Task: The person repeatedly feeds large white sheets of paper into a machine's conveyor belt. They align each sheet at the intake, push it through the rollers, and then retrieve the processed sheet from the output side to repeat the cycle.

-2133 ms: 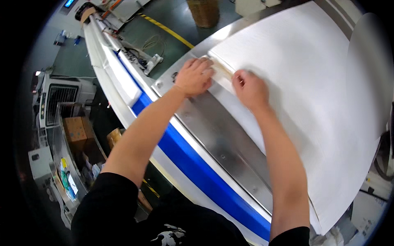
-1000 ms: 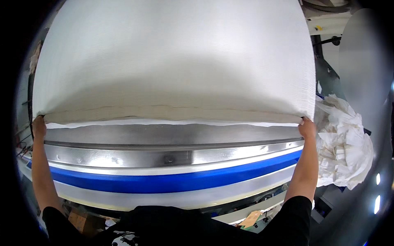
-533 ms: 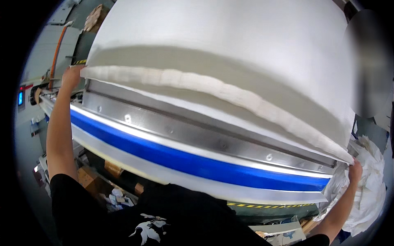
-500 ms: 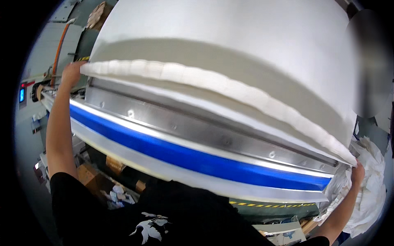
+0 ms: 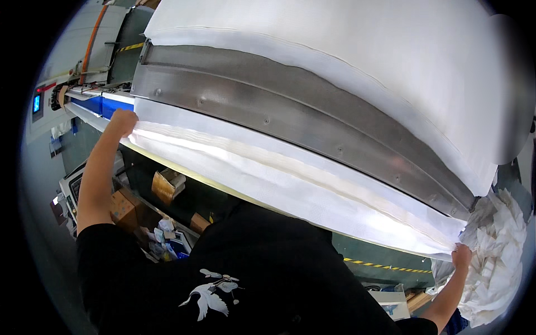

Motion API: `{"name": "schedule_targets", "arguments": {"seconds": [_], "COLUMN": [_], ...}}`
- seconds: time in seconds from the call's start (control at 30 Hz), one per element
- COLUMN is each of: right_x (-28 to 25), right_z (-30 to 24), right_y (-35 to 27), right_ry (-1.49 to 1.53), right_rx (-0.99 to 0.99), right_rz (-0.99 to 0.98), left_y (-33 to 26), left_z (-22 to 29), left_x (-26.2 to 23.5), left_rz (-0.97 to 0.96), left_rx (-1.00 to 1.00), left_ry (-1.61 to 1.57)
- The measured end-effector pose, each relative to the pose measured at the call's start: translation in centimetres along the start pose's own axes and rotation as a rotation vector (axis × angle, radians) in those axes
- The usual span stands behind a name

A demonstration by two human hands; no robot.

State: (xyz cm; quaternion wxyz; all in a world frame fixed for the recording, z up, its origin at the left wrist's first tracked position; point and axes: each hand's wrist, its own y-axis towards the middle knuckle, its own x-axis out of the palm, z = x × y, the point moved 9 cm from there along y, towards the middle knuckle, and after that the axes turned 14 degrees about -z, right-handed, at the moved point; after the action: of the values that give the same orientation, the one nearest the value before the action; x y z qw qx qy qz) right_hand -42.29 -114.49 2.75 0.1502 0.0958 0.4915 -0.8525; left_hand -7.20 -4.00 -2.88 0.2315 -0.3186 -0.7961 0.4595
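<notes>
A long, narrow white fabric strip (image 5: 290, 176) with ribbed layered folds is stretched across in front of me, lying over the machine's front ledge. My left hand (image 5: 125, 120) is closed on its left end, beside the blue band (image 5: 114, 108). Lower at the far right, my right hand (image 5: 462, 255) grips the other end with bent fingers. Beyond the strip runs a grey metal plate (image 5: 268, 106) with several screws. Above that plate spreads a wide white fabric sheet (image 5: 335, 33), its near edge curved.
A crumpled heap of white fabric (image 5: 494, 257) lies at the right by my right forearm. Below the ledge on the left stand a cardboard box (image 5: 124, 208) and assorted small items. A small lit screen (image 5: 37, 103) is at the far left, with an orange pipe (image 5: 94, 39) above.
Both hands have drawn the fabric strip toward me, down from the wide sheet onto the front ledge. White fabric now covers most of the blue band, and more of the metal plate shows.
</notes>
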Motion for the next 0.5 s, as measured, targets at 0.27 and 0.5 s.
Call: {"name": "schedule_targets", "arguments": {"seconds": [0.27,0.5], "right_x": [4.2,6.3], "right_z": [-3.7,-4.0], "right_y": [2.2,3.2], "right_ry": [-0.067,0.000], "right_rx": [-0.037,0.037], "right_rz": [-0.151,-0.247], "left_y": [2.8,4.9], "left_z": [3.3,-4.3], "left_x": [-0.3,3.0], "left_rz": [-0.104,0.071], "left_rx": [-0.039,-0.436], "left_ry": [-0.040,-0.278]}}
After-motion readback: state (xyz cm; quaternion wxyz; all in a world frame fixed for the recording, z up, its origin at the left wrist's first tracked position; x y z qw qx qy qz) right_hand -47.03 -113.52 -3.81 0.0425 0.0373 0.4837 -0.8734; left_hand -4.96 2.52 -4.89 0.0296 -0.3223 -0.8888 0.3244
